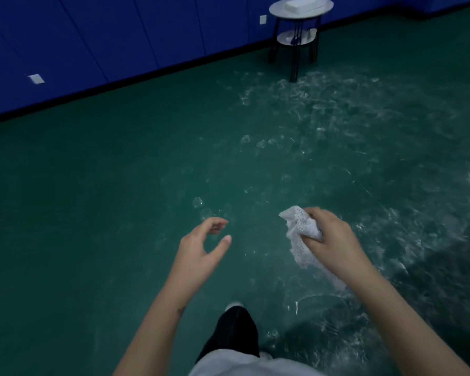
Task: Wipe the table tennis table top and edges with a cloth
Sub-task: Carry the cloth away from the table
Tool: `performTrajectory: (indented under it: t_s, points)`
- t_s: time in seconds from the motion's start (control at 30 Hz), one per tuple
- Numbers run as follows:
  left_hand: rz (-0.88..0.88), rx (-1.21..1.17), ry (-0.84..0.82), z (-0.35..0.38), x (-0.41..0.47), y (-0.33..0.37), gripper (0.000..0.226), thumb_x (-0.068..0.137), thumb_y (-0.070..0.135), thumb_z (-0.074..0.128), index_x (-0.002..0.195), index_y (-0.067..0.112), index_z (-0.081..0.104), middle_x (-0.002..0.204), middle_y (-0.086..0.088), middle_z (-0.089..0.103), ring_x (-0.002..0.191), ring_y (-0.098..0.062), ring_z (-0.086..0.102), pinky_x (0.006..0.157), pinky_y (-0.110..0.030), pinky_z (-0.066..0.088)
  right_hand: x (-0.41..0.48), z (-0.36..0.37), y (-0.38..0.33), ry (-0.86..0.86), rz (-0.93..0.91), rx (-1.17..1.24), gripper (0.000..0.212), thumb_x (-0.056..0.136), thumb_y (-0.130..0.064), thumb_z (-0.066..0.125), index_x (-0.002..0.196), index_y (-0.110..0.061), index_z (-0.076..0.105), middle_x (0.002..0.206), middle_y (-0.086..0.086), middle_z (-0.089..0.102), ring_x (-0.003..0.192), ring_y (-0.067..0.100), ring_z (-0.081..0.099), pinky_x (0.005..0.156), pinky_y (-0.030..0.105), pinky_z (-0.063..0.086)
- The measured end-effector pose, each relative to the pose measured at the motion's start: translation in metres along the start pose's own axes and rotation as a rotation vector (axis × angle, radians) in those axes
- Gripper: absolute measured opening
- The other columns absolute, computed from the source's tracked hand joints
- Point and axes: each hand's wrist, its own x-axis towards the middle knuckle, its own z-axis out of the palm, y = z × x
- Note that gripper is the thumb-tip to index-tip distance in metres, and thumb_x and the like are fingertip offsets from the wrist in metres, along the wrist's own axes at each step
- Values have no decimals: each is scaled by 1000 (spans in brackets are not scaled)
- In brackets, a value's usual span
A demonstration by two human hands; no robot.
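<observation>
Your right hand [329, 237] holds the white cloth [301, 229] out over the green floor [92, 199]. Its fingers [315, 213] are clamped round the bunched middle, with one corner poking up and a loose tail hanging below the wrist. Your left hand [201, 248] is free, its fingers [215, 222] apart and loosely curled, gripping nothing. The table tennis table is not in view. The cloth looks light, soft and limp, so it should fold to any edge but cover little while wadded. Spread it flat under your palm for the top. For the edges, wrap it over the rim between thumb and fingers.
</observation>
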Motion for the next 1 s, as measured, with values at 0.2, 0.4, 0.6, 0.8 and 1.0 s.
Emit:
performTrajectory:
  t_s: [0.2,0.4,0.6,0.8,1.0]
  points:
    - [16,22,-93,24,130,-12,21,84,12,66,105,14,62,104,7,65,99,-4,59,82,0,34,97,-5,36,27,124,-27,32,82,-12,65,113,-17,59,97,-5,57,81,12,49,66,27,34]
    - [119,15,-204,36,301,11,26,83,14,67,108,16,60,108,8,63,100,-3,58,88,-8,38,244,-38,38,109,157,-46,31,81,-14,66,111,-18,59,94,-9,52,82,14,51,66,27,34]
    - [204,-21,-187,40,465,43,27,82,12,68,104,23,58,104,9,64,98,-4,59,90,-17,40,366,-73,54,187,215,-53,33,82,-14,66,114,-20,59,95,-11,53,80,10,49,66,27,35]
    - [200,-10,-292,82,563,46,28,81,12,68,104,24,58,104,10,64,99,-1,59,86,-5,37,450,-88,90,146,280,-47,35,82,-14,66,116,-18,58,95,-10,52,82,13,52,67,27,38]
    - [182,9,-356,145,676,57,28,81,14,68,102,28,57,104,13,63,99,2,58,83,0,35,582,-114,145,181,271,49,29,82,-11,66,109,-20,61,87,-15,56,75,3,52,60,10,34]
